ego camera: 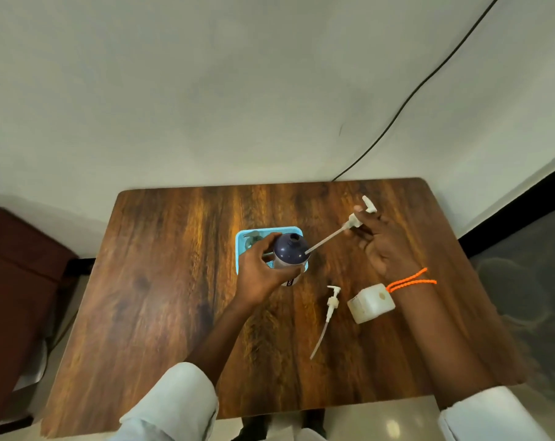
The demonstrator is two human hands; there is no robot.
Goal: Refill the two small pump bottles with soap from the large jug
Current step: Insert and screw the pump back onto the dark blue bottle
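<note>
Head view: left hand [259, 271] wrapped around a dark, dome-shouldered pump bottle [289, 253], neck open, standing at a pale blue tray [242, 246]; right hand [381, 240] half-closed, pinching a white pump head [355, 220] whose thin straight tube slants down to the bottle's shoulder. Second white pump [329, 308] lies loose on the glossy wood-grain table [161, 281], beside a squarish, translucent white container [370, 303]. Plain pale wall behind, black cable [406, 100] running down it; tray contents blurred, largely hidden by the left hand.
</note>
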